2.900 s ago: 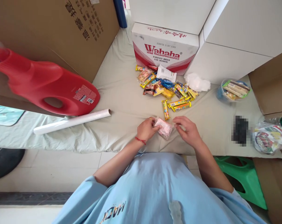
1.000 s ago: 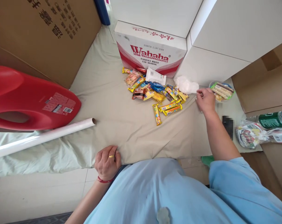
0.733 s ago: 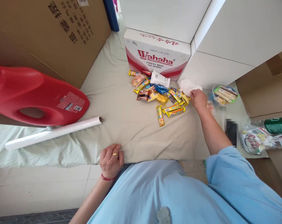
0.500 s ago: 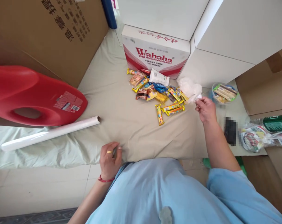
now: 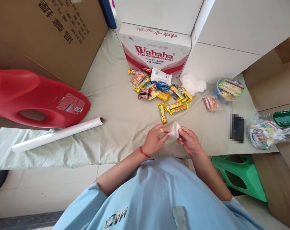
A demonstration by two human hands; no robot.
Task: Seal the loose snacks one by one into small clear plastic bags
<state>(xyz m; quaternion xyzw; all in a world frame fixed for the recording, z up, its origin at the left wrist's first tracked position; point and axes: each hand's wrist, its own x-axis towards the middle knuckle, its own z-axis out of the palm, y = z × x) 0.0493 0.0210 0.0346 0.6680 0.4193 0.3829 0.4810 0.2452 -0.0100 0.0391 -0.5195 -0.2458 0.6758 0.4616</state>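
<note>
My left hand (image 5: 154,139) and my right hand (image 5: 189,140) meet near the front edge of the cloth-covered surface (image 5: 125,118). Both pinch a small crumpled clear plastic bag (image 5: 175,130) held between them. A pile of wrapped snack bars (image 5: 162,92) lies just beyond my hands. Behind that pile sits a bunch of clear plastic bags (image 5: 192,84). A filled pink-toned packet (image 5: 211,103) lies to the right, apart from both hands.
A Wahaha box (image 5: 154,51) and white boxes stand at the back. On the left lie a red jug (image 5: 36,99) and a white roll (image 5: 57,134). A tub of snacks (image 5: 230,89), a dark object (image 5: 238,128) and bagged bottles (image 5: 276,127) are at the right; a green stool (image 5: 240,174) stands below.
My right hand set the filled packet down at the right, picked a clear bag from the bunch and came back. My left hand left the cloth's edge and joined it on the bag.
</note>
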